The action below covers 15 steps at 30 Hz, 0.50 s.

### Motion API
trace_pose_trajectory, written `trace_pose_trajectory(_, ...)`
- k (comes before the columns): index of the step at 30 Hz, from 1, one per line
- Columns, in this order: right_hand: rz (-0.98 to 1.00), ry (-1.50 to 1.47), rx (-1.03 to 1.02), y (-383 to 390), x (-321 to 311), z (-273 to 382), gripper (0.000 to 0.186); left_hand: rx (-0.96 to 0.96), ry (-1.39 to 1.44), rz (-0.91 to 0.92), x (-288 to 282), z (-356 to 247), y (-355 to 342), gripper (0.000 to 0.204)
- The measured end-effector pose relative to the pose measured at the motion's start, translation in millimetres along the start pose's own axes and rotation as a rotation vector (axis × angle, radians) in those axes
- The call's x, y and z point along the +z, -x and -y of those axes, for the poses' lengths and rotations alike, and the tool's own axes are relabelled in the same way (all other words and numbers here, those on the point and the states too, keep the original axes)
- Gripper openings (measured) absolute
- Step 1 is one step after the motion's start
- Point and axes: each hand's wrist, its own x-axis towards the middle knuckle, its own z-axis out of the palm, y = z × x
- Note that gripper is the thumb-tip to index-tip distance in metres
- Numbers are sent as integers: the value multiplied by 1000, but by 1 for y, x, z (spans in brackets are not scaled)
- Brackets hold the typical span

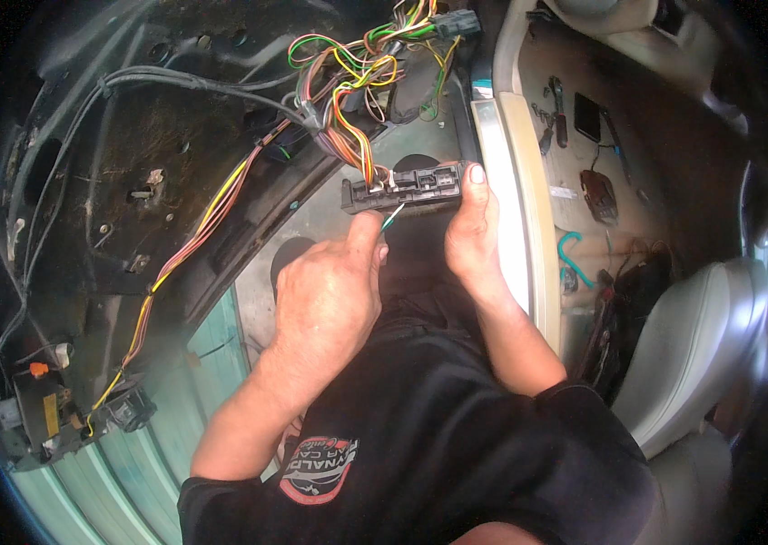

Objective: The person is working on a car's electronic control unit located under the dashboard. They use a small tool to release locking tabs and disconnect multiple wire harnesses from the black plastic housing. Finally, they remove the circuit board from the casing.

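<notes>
My right hand (473,232) grips the right end of a long black electrical connector block (420,186), its thumb on the end. A bundle of multicoloured wires (354,136) runs into the block's left part from above. In my left hand (325,291) is a slim pick-like tool (393,216), green with a pale tip; the fingers pinch it, and much of it is hidden. The tip points up at the lower edge of the block; whether it touches cannot be made out. The left index finger lies close under the block's left end.
An opened car door (157,136) with loose wiring fills the left. A grey plug (457,25) hangs among wires at the top. On the car floor to the right are a wrench (557,113), a phone-like black slab (587,118) and a teal strip (571,259), near a grey seat (688,345).
</notes>
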Motion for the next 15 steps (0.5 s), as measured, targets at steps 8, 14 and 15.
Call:
trace_pose_trajectory(8,-76,146,-328,-11,0,-12,48,339,-132,-257,-11,0,-5,24)
trace_pose_trajectory(14,-9,144,-620,-35,-9,-1,48,422,-242,-179,-25,2,-11,24)
trace_pose_trajectory(15,-3,152,-636,-37,-10,0,48,433,-246,-180,-27,2,-12,24)
